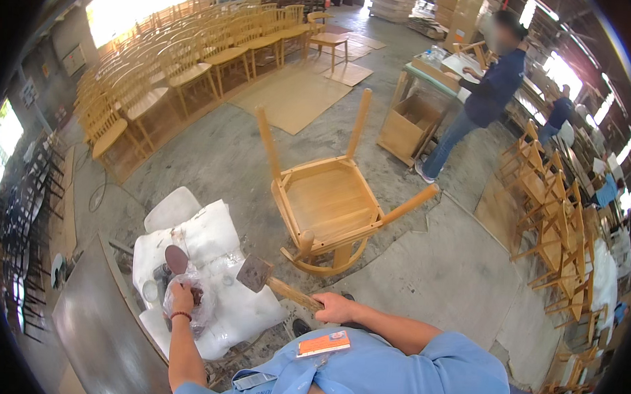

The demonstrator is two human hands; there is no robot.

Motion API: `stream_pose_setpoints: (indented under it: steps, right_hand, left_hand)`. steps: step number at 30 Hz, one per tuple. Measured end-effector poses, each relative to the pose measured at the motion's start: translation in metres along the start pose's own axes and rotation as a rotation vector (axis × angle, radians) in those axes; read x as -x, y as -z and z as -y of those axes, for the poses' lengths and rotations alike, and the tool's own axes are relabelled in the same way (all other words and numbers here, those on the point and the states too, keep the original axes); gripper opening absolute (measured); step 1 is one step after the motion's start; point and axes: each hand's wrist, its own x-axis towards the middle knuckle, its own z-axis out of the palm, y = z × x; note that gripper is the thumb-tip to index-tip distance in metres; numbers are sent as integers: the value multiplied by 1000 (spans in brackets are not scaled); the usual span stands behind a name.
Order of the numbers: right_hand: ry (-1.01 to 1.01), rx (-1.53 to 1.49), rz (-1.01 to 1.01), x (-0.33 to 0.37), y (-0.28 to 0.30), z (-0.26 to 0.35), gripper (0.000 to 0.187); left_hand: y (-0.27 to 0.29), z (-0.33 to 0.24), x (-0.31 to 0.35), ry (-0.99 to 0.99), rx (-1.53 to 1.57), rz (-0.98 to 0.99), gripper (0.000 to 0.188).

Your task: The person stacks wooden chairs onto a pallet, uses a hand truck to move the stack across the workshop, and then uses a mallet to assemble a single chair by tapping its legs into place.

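My right hand (334, 308) is wrapped round the wooden handle of a mallet (254, 274), whose dark blocky head points left. My left hand (182, 297) is at a clear plastic bag (203, 317) holding small dark brown pieces. The fingers of that hand are mostly hidden at the bag, so their grip is unclear. Under the bag lies white foam padding (247, 314). Beside the hand stand a reddish-brown disc (176, 259) and a small clear jar (151, 290). Ahead of me a wooden chair (329, 197) rests upside down, its legs pointing up and outward.
A grey panel (106, 307) is at my left. Rows of wooden chairs (180, 68) fill the far left, with more chairs (553, 235) at right. A person (485, 92) works at a bench (423, 78) beyond the upturned chair; another person (560, 116) is farther back. Cardboard (295, 97) covers some floor.
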Motion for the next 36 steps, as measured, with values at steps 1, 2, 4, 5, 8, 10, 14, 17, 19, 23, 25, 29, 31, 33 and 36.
stream_pose_setpoints:
  steps: [1,2,4,5,8,10,14,17,19,23,25,29,31,33,36]
  right_hand:
    - [-1,-8,14,4,1,6,34]
    - [19,2,-9,7,4,-3,34]
    - [80,9,-24,12,11,1,32]
    - [110,15,-28,14,14,3,32]
    - [162,-25,-2,22,31,19,34]
    - [219,-39,23,27,42,23,29]
    - [302,-121,100,43,68,34,24]
    - [376,-57,113,61,103,24,24]
    - [415,-14,49,72,126,12,24]
    - [520,25,-48,86,164,-18,27]
    - [452,26,-79,102,188,-20,25]
    - [484,11,-167,127,224,-29,30]
    - [526,-116,-220,130,232,-30,19]
    - [527,-226,-240,128,234,-29,16]
    - [464,-337,-276,127,250,-30,19]
  left_hand:
    - [2,11,-7,-52,-50,-111,42]
    - [3,-5,-9,-90,-73,-58,45]
    - [4,-11,-10,-107,-142,-62,44]
    - [4,-13,-8,-111,-174,-67,44]
    - [4,-26,2,-87,-184,-79,39]
    - [5,-36,8,-66,-177,-122,36]
    - [5,-34,17,-120,-212,-308,31]
    - [-2,-55,23,-125,-346,-314,32]
    - [-7,-66,28,40,-261,-430,30]
    - [1,-77,36,250,150,-544,22]
    - [-7,-87,44,347,682,-543,18]
    - [-18,-114,66,256,1616,-528,13]
    - [-25,-131,78,130,1814,-479,12]
    - [-29,-150,87,82,1827,-382,20]
    - [-57,-233,103,-121,1634,-29,19]
